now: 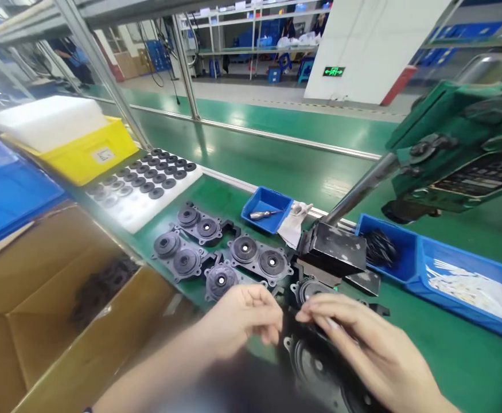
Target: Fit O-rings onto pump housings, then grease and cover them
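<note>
left hand (pixel 247 316): fingers curled, contents not discernible. right hand (pixel 369 335): fingertips drawn together, any pinched item not discernible. dark housing (pixel 308 367): lower view, partly hidden by right hand.

Green bench (pixel 440 350), dark housings (pixel 259 257), blue bins (pixel 452 306)

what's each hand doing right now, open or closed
Left hand: loosely curled; can't tell whether it's holding anything.
Right hand: pinched; can't tell whether it's holding anything.
</note>
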{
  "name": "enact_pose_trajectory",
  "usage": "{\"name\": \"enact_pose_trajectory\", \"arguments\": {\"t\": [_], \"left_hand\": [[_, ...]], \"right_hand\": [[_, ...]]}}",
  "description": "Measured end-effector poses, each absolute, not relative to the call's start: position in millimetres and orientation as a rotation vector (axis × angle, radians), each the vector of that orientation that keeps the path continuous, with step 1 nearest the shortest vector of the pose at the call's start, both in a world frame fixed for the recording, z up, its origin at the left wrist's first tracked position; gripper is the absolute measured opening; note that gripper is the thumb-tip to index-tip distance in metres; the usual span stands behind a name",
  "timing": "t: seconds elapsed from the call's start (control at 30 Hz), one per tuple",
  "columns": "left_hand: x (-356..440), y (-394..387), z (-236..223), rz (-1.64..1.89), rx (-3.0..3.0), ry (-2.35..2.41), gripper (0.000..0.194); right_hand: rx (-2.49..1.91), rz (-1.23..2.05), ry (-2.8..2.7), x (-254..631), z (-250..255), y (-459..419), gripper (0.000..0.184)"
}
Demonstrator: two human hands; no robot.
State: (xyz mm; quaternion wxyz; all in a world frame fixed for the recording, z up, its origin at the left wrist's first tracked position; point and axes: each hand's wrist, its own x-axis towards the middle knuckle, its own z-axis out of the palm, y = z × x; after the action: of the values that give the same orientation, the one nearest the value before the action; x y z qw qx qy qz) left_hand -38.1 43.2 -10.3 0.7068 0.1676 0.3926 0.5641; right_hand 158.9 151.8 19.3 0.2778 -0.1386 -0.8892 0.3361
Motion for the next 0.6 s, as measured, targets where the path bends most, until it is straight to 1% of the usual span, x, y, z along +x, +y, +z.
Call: {"name": "enact_pose_trajectory", "arguments": {"t": [0.07, 0.2, 0.27, 0.33, 0.43, 0.47, 0.6], "left_hand": [[-49.5, 42.7, -4.9, 1.354, 0.382, 0.918, 0.024], [-70.3, 40.1, 1.5, 1.518, 0.414, 1.031, 0.019], [-76.2, 38.9, 2.8, 1.576, 0.434, 1.091, 0.018], [-77.7, 38.3, 3.3, 1.605, 0.45, 1.121, 0.018], [-72.9, 38.9, 2.6, 1.585, 0.455, 1.098, 0.02], [-70.2, 39.3, 2.1, 1.565, 0.457, 1.093, 0.021], [-59.1, 40.6, -1.1, 1.475, 0.486, 1.116, 0.019]], "right_hand": [[-0.472, 1.01, -2.294, 156.7, 19.1, 157.2, 0.017], [-0.568, 1.51, -2.049, 148.4, 14.9, 161.4, 0.02], [-0.631, 1.667, -1.962, 143.2, 12.6, 161.1, 0.023], [-0.697, 1.763, -1.897, 138.4, 11.1, 160.2, 0.025], [-0.715, 1.907, -1.805, 133.6, 9.2, 160.1, 0.017], [-0.706, 1.936, -1.795, 132.9, 8.5, 160.6, 0.017], [-0.7, 1.863, -1.879, 134.3, 6.2, 165.2, 0.02]]}}
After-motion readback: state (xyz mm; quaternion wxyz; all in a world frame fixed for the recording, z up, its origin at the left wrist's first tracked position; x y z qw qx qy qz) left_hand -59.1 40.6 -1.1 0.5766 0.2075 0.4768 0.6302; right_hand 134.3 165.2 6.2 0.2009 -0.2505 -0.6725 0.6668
